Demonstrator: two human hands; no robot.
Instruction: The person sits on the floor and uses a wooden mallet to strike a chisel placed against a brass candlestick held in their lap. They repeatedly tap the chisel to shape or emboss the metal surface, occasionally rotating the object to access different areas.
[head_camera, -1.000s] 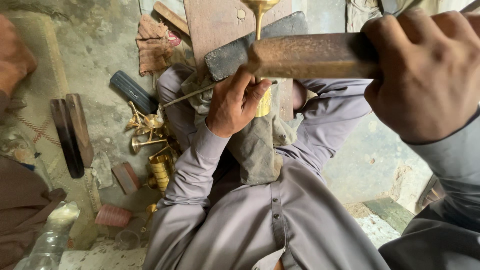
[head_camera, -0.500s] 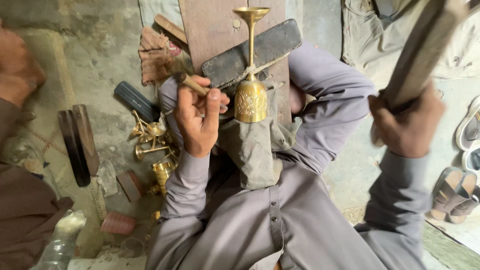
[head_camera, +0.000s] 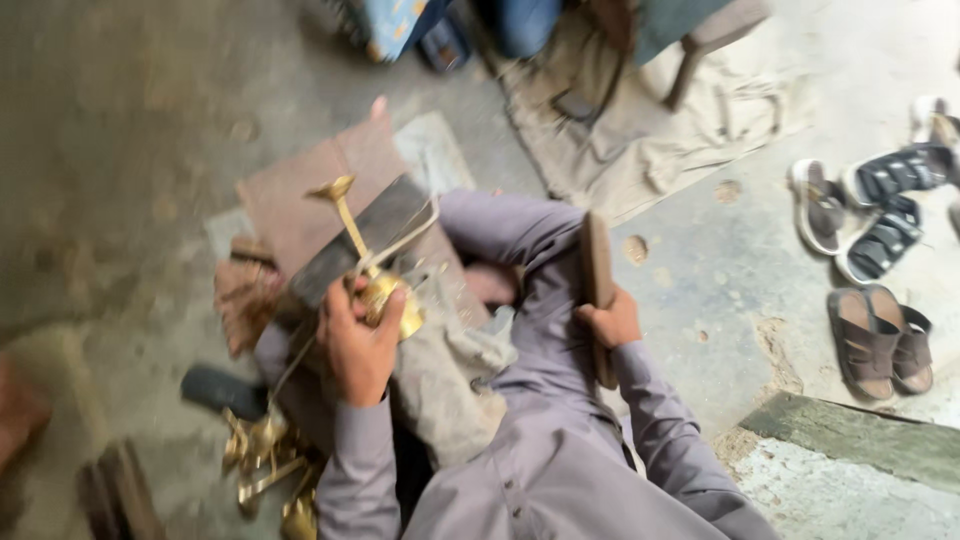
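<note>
So the left hand (head_camera: 358, 345) has its fingers (head_camera: 392, 312) curled tight around the bowl of a brass goblet (head_camera: 385, 295), gripping it against the lap. The stem runs up and away from the knuckles to a flared foot at the far end, and it lies across a dark block (head_camera: 365, 235) just beyond the fingertips. There's a thin rod or wire near the thumb side, but it's too smeared to say what it is. Whole shot is motion-blurred, honestly.

The right hand (head_camera: 610, 325) is closed around a flat wooden paddle (head_camera: 598, 270), held on edge; the lower end disappears behind the sleeve, so I can't see how long it really is. The two hands are well apart, with a grey cloth (head_camera: 445, 370) over the lap between them.

Below and outward of the left wrist sits a heap of small brass pieces (head_camera: 265, 465), partly cut by the bottom edge, and a dark oblong thing (head_camera: 222, 390) next to it that I can't identify. Past the goblet's foot is a reddish slab (head_camera: 300, 195).

Out beyond the right hand there's bare concrete floor (head_camera: 720, 290), plenty of room, then several sandals (head_camera: 875, 335) near the right edge. Along the top, someone else's legs and a stool are cropped off.
</note>
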